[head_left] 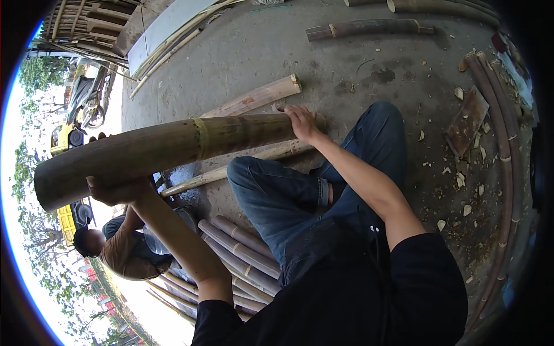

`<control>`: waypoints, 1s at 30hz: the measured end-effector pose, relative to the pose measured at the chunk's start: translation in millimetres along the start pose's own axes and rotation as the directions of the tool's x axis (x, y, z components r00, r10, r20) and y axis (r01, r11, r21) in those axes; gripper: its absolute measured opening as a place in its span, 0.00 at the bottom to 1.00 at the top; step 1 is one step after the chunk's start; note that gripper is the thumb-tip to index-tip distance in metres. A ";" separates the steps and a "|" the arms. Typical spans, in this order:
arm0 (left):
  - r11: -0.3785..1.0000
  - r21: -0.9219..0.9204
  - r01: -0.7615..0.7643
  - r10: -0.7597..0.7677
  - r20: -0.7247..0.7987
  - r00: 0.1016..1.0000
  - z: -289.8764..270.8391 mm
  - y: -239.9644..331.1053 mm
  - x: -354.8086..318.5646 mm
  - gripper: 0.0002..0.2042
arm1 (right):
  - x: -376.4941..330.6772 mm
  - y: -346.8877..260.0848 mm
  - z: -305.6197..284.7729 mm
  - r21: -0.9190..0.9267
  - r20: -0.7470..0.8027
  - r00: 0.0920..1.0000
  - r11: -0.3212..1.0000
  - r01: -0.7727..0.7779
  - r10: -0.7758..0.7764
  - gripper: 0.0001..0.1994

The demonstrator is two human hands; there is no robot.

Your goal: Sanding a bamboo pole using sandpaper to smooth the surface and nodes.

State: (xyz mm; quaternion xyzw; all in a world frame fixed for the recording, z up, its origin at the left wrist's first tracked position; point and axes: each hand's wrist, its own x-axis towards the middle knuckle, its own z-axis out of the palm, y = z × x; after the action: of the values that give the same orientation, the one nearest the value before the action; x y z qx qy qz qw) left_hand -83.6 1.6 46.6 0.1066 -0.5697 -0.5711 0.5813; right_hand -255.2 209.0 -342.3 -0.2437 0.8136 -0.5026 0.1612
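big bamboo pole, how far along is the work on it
Looks early. Done: chips scattered on the concrete floor suggest earlier cutting, and cut poles lie stacked by the knee. In hand: the thick bamboo pole is whole, lifted off the ground, left hand under its near end, right hand on its far end. Left: no split or cut shows on it, and no tool is in either grip.

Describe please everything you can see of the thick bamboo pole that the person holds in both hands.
The thick bamboo pole is a wide, round, olive-brown stem with a pale ring at one node near its middle. It is lifted off the concrete floor and lies almost level. The left hand supports it from below near its dark left end; the right hand presses on its right end. Its skin looks smooth and dry.
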 end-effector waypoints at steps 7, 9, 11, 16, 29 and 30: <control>0.997 0.081 0.001 -0.001 0.001 1.000 4.3 5.8 -4.0 0.39 | -42.3 -208.7 -4.9 0.223 -0.401 0.728 0.712 0.666 -0.556 0.26; 0.993 0.120 0.004 -0.005 0.009 1.000 0.3 8.9 -7.6 0.39 | -42.5 -156.6 -13.4 0.230 -0.293 0.800 0.774 0.590 -0.523 0.27; 0.998 0.067 0.020 -0.017 -0.047 0.999 -5.3 10.8 -11.1 0.39 | -39.9 -68.6 -18.2 0.140 -0.198 0.915 0.914 0.380 -0.351 0.29; 0.999 0.043 -0.013 0.014 -0.029 0.999 -9.9 10.3 -17.6 0.39 | -29.6 71.9 -12.2 -0.099 -0.030 0.997 0.993 0.062 -0.066 0.29; 0.886 0.035 -0.462 0.447 0.205 0.871 152.9 39.4 -93.0 0.28 | -66.1 -148.3 -192.9 -0.038 0.086 0.912 0.913 0.405 -0.401 0.34; 0.844 -0.030 -0.536 0.526 0.240 0.816 163.2 42.0 -96.8 0.28 | -69.6 -144.1 -215.8 -0.046 0.055 0.931 0.931 0.362 -0.360 0.29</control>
State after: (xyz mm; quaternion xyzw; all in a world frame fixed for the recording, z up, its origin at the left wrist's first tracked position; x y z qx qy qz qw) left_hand -159.6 177.2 80.3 -0.1144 -0.6535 -0.3837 0.6423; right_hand -273.1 353.2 -116.4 -0.4049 0.7646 -0.4953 0.0780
